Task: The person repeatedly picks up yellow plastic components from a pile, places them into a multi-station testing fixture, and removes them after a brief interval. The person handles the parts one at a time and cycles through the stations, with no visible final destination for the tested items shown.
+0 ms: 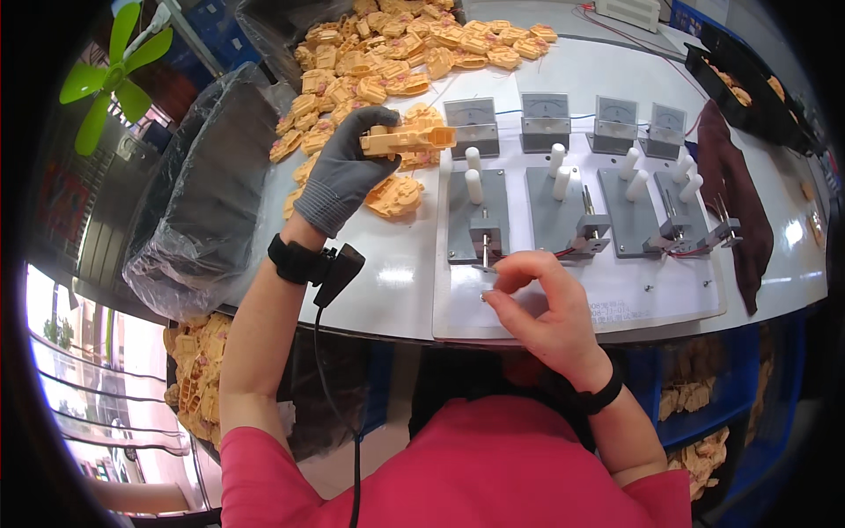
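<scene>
Head view: gloved left hand (343,172) gripping a tan plastic part (407,138) above the pile of parts (396,53) on the white table (387,282). Bare right hand (541,304) pinched narrow beside the grey clamp (484,238), fingertips (493,297) nearly closed; held thing too small to tell.

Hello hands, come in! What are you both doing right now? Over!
Left hand, grey glove, grips an orange plastic part above the pile. Right hand, bare, pinches at the first grey test fixture. Nothing between them. Over.
</scene>
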### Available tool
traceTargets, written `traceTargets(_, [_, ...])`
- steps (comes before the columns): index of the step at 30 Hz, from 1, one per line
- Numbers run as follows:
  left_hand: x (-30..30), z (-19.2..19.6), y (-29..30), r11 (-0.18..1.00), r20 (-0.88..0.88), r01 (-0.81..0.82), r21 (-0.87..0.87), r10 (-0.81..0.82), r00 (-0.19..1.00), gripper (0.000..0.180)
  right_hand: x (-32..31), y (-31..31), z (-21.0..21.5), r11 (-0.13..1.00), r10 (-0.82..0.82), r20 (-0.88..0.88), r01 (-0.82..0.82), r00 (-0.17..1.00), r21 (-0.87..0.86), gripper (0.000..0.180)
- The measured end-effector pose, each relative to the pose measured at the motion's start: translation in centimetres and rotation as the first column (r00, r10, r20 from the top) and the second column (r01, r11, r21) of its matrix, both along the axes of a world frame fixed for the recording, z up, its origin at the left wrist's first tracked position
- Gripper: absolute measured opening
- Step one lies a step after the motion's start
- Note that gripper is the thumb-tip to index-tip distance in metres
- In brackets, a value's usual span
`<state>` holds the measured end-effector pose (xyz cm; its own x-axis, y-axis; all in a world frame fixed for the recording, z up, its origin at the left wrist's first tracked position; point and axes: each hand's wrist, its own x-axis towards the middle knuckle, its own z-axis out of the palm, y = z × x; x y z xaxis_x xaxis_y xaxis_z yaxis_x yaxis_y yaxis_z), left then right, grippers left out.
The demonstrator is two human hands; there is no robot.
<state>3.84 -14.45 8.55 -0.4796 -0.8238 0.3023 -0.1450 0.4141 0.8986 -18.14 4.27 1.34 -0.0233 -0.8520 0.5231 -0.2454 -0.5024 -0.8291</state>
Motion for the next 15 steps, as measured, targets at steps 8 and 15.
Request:
traceTargets(8, [-0.8, -0.5, -0.7, 0.999, 0.026, 0.027, -0.023, -0.026, 0.999, 0.037, 0.4, -0.3, 0.6, 0.995, -0.075, -0.039, 0.072, 0.996, -0.072, 0.043])
traceTargets(15, [-1.0, -1.0, -1.1, 0.983, 0.045, 0.030, -0.180, -0.022, 0.999, 0.037, 0.2, -0.5, 0.7, 0.998, 0.060, -0.009, -0.059, 0.998, 0.015, 0.044])
